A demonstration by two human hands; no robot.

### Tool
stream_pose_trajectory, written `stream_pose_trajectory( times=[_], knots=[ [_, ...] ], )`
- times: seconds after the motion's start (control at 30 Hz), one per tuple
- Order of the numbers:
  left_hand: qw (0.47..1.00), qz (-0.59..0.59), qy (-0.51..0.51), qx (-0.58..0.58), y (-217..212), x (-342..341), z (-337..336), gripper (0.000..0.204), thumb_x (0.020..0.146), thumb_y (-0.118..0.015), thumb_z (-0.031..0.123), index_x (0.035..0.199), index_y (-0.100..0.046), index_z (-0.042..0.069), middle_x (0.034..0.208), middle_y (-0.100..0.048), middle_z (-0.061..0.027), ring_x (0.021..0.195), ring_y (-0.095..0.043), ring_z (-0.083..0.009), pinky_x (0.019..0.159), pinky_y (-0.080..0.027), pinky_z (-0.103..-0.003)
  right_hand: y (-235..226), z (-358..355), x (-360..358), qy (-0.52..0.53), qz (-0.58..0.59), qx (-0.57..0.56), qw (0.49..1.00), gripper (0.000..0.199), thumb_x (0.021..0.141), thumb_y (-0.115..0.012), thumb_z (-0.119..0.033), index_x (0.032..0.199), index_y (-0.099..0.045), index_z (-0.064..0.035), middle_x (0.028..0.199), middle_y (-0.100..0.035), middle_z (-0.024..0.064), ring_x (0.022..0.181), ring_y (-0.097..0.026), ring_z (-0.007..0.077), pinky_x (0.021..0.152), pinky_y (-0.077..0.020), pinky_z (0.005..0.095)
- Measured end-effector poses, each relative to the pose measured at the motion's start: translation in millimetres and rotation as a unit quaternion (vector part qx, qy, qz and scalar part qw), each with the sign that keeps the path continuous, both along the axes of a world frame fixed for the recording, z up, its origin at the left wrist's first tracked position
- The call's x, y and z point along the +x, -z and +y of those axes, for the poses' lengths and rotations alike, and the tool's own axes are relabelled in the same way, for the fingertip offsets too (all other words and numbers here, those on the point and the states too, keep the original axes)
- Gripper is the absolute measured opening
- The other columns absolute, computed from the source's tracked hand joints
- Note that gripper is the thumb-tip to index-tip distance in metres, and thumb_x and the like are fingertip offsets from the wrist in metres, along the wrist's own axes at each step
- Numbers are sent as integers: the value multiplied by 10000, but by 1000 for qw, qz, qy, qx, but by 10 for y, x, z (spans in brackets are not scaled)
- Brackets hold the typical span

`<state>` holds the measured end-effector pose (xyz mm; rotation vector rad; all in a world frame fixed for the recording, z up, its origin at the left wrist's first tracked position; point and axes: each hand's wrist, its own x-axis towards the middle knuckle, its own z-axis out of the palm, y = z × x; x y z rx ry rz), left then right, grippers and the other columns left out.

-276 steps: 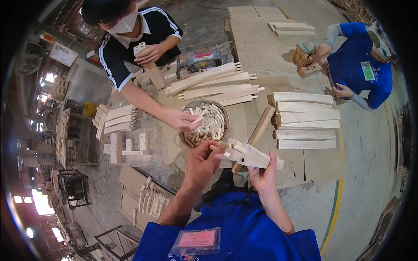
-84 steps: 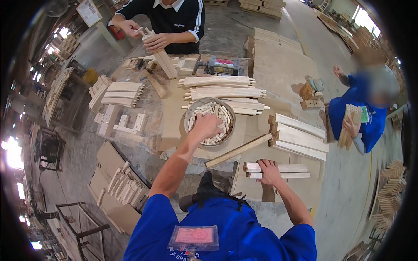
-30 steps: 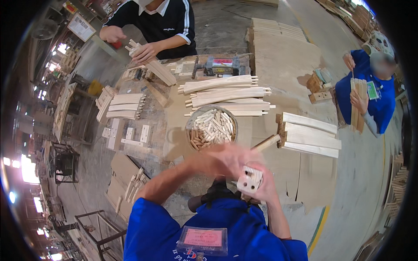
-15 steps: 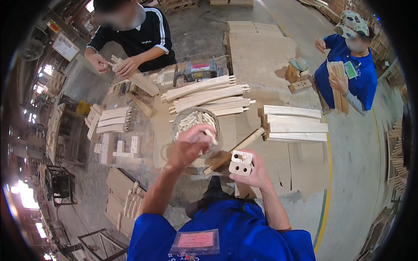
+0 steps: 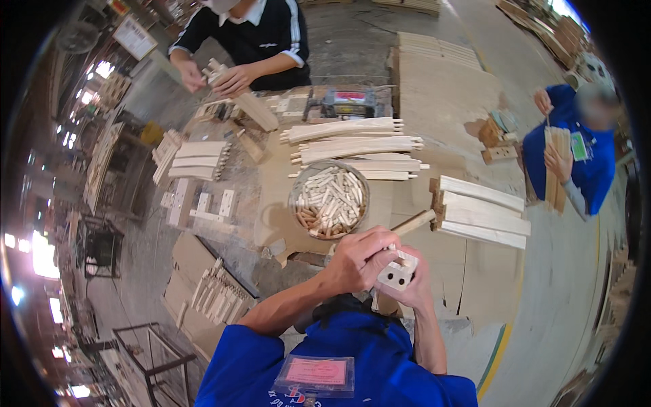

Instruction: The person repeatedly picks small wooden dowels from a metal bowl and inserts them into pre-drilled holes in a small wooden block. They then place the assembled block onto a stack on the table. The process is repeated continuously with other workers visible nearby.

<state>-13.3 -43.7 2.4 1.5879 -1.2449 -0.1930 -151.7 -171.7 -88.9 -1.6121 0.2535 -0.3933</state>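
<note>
My right hand (image 5: 417, 290) is wrapped round a pair of pale wooden slats (image 5: 395, 277), their ends turned up with round dark holes showing. Over those ends my left hand (image 5: 363, 256) is closed in a pinch, its fingertips at one of the upper holes. A short wooden dowel (image 5: 405, 262) shows at the fingertips; how deep it sits in the hole is hidden. Beyond my hands stands a round tub (image 5: 292, 211) filled with loose wooden dowels (image 5: 332, 195).
Curved slats with dowelled ends (image 5: 359, 146) lie behind the tub, and plain slats (image 5: 481, 220) lie to the right. A bench grinder-like machine (image 5: 349, 103) sits at the back. One co-worker (image 5: 271, 41) stands across the table, another (image 5: 586, 149) at the right, both holding slats.
My left hand has moved from above the tub, right and nearer, bringing a dowel to the slat ends. The whole view has shifted, and the tub is now uncovered.
</note>
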Motion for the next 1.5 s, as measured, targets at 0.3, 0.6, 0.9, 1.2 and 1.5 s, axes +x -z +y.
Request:
stream_pose_trajectory(
  times=[0.3, 0.6, 0.9, 1.2, 1.5],
  knots=[
    [997, -61, -1, -54, 145, 25, -44, 228, 889, -697, 70, 1098, -624, 17, 984, -699, -168, 761, -708, -314, 597, -552, -376, 27, 137, 13, 68, -14, 26, 997, 722, 610, -939, -136, 1229, -584, -31, 1168, -653, 160, 1033, -654, 233, 894, -526, 369],
    [986, 10, -86, 141, 753, 1006, 87, 290, 888, -706, 254, 1089, -697, 45, 999, -686, -145, 898, -676, -352, 787, -552, -429, -22, 74, 119, 124, 59, 39, 990, 772, 632, -952, -164, 1260, -537, 8, 1119, -653, 99, 1003, -640, 168, 874, -541, 337],
    [955, -194, -136, 181, 1267, 1341, 558, 156, 910, -636, 162, 996, -721, 64, 929, -690, -160, 874, -658, -377, 770, -526, -448, -124, 57, 112, 86, -4, 19, 996, 764, 637, -948, -185, 1262, -543, -15, 1076, -674, 90, 984, -655, 163, 866, -547, 343],
    [989, 92, -94, 62, -197, -205, 187, 91, 951, -631, 26, 1037, -656, 38, 768, -594, -35, 681, -535, -95, 615, -441, -265, -68, 84, 54, 72, 4, -43, 996, 770, 617, -955, -225, 1249, -559, -31, 1088, -690, 88, 984, -668, 182, 871, -543, 349],
    [993, -87, -55, 56, -261, -318, 190, 53, 932, -615, 34, 982, -624, 18, 815, -617, -144, 671, -615, -331, 586, -491, -381, -108, 194, 11, 93, -6, -43, 995, 696, 645, -940, -191, 1220, -577, -43, 1092, -682, 112, 991, -675, 208, 870, -551, 360]
  ],
)
